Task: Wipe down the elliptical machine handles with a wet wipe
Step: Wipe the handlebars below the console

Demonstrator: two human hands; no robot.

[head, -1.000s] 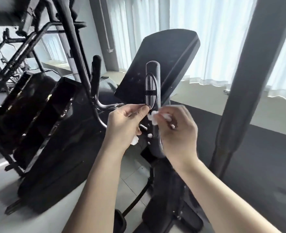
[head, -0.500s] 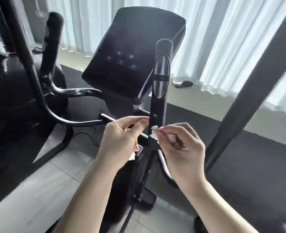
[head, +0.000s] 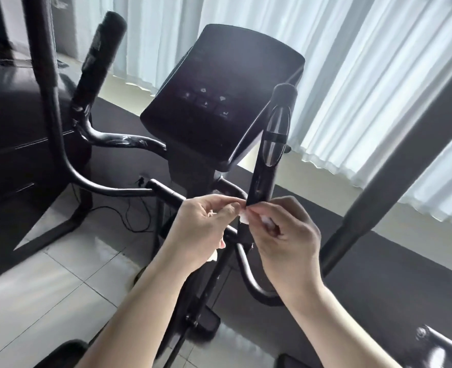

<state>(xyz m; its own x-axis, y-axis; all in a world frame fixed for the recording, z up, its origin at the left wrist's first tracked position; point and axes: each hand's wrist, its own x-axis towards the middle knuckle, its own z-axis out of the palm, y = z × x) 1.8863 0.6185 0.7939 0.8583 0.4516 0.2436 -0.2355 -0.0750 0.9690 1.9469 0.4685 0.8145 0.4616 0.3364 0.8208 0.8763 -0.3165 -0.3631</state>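
Change: wet wipe point(head: 244, 218) drawn lower down handle point(head: 266, 171), pinched by left hand point(head: 203, 229) and right hand point(head: 286, 236); upper grip judged wiped.

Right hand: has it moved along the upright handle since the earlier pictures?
Yes. The right hand, pinching the wet wipe, has moved down the handle; it was just under the oval metal sensor, and now it sits clearly lower.

Curtains point(head: 352, 75): white, pleated, hanging across the back wall with daylight coming through.
Floor tiles point(head: 47, 288): pale, glossy, with thin grout lines.
Mat point(head: 392, 282): dark, flat on the floor near the curtains.
Cable point(head: 125, 221): thin, black, looped on the tiles.
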